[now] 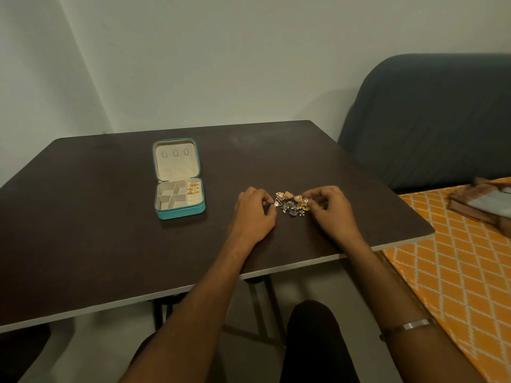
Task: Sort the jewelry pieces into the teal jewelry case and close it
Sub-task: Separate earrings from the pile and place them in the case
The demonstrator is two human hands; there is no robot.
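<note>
We have a small heap of jewelry pieces [292,203] lying on the dark bench [110,239], and our two hands close in on it from either side. The left hand [253,212] sits at the heap's nine o'clock with fingers curled, its tips at a triangular gold piece [277,202]; whether that grip has actually closed on the piece we cannot tell. The right hand [329,208] sits at three o'clock, thumb and forefinger drawn together over the gold items at that edge, seemingly pinching one, though the contact is too small to confirm.

The pieces look light, hard and slippery: domed, ribbed gold earrings at twelve o'clock of the heap, darker silver pieces with pale beads at six. We judge them prone to snagging on each other, so each should be taken singly by its solid body, with a fingertip pinch, not by hooks or dangling beads.

The teal jewelry case [179,186] lies open well apart at the heap's nine o'clock, its lid flat on the bench toward the wall. Its shell looks like stiff, grained leatherette; the lining is pale and velvety, with thin dividers. Gold pieces [193,188] already sit in the compartment at its two o'clock; most sorting remains.
</note>
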